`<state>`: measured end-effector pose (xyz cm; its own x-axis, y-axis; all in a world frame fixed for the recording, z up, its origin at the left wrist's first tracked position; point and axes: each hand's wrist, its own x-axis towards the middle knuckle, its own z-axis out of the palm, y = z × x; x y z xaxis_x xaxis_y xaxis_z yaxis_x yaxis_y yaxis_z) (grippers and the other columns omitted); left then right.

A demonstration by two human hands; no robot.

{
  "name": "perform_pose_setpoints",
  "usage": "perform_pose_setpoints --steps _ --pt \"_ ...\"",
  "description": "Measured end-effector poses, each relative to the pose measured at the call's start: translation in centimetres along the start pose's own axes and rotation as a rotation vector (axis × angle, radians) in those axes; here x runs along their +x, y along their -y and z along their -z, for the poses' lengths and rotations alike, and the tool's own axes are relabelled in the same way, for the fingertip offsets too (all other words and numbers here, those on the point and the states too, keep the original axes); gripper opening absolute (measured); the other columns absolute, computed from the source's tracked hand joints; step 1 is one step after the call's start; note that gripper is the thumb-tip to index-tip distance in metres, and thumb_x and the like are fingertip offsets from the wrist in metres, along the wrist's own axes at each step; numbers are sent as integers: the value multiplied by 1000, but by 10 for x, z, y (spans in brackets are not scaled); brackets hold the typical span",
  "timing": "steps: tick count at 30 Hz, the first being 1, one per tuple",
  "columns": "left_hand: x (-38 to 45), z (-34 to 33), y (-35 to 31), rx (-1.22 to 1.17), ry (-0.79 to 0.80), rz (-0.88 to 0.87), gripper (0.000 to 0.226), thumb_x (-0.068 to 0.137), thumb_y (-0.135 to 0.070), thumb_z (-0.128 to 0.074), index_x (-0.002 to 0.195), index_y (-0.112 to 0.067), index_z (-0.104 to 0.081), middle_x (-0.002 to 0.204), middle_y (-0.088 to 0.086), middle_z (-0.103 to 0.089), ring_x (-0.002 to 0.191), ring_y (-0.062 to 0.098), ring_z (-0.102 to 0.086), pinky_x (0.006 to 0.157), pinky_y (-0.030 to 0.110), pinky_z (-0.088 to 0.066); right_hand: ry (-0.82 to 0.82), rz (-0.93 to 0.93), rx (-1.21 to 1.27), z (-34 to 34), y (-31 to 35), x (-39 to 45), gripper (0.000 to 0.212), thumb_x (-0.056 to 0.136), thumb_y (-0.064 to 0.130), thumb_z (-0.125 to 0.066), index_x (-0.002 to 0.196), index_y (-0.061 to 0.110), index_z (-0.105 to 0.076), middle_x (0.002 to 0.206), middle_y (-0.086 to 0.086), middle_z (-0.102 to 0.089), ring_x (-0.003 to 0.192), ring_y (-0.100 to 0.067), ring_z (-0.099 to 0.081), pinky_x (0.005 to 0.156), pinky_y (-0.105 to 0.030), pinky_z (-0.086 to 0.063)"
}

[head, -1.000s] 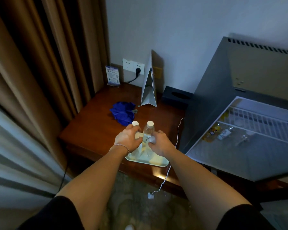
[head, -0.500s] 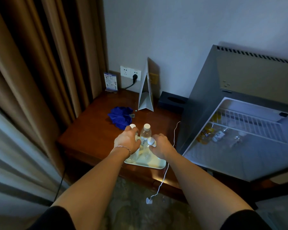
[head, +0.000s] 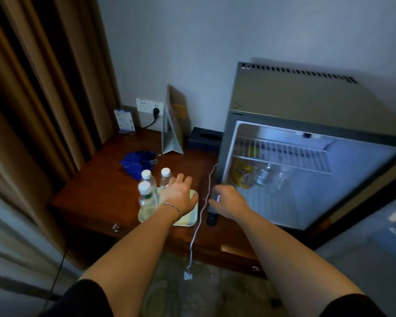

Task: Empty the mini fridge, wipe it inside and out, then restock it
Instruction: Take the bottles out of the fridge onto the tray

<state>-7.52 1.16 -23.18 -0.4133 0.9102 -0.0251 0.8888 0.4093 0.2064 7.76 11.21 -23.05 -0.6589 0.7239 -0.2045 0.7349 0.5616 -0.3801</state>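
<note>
The mini fridge (head: 295,104) stands open on the right. On its floor lie a yellow packet (head: 242,173) and some clear bottles (head: 272,177), under a white wire shelf (head: 284,154). Three water bottles with white caps (head: 146,195) stand on a pale tray (head: 189,219) on the wooden table (head: 96,193). My left hand (head: 178,194) hovers over the tray with fingers spread, holding nothing. My right hand (head: 229,202) is blurred, between the tray and the fridge opening, with loosely curled fingers and nothing in it. A crumpled blue cloth (head: 137,163) lies behind the bottles.
A black remote (head: 212,217) lies by the fridge's front corner, partly under my right hand. A white cable (head: 200,216) hangs over the table edge. A folded card (head: 172,136), a dark tissue box (head: 205,138) and a wall socket (head: 149,107) are behind. Curtains hang at left.
Both hands have let go of the bottles on the tray. My right hand has moved right toward the fridge; my left has opened above the tray. The view has shifted toward the fridge.
</note>
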Motion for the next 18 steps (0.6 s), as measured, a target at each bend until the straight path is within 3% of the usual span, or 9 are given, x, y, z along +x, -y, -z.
perform_pose_setpoints --steps 5,9,13,18 --pt "15 -22 -97 -60 82 -78 53 93 -48 -53 136 -18 -50 139 9 -47 126 32 -44 102 43 -45 -34 -152 -61 46 -97 -37 53 95 46 -59 141 20 -53 142 -7 -54 128 -29 -53 102 -44 -48" --pt "28 -35 -160 -105 115 -78 56 94 -55 -49 140 -22 -48 141 4 -48 129 30 -45 98 46 -48 -115 -261 -69 80 -158 -55 58 98 47 -56 147 18 -45 150 -6 -40 126 -30 -53 97 -44 -51" --pt "43 -42 -195 -110 187 -89 61 94 -59 -48 146 -29 -39 148 5 -41 134 30 -42 100 45 -47 -149 -281 -44 92 -184 -54 60 100 47 -53 150 16 -40 155 -5 -33 130 -28 -49 96 -42 -51" --pt "76 -37 -217 -104 210 -126 61 97 -55 -48 150 -27 -34 159 0 -25 148 30 -18 110 48 -39 -125 -319 -13 97 -193 -34 58 102 46 -50 150 16 -36 154 -4 -29 127 -28 -50 94 -42 -51"
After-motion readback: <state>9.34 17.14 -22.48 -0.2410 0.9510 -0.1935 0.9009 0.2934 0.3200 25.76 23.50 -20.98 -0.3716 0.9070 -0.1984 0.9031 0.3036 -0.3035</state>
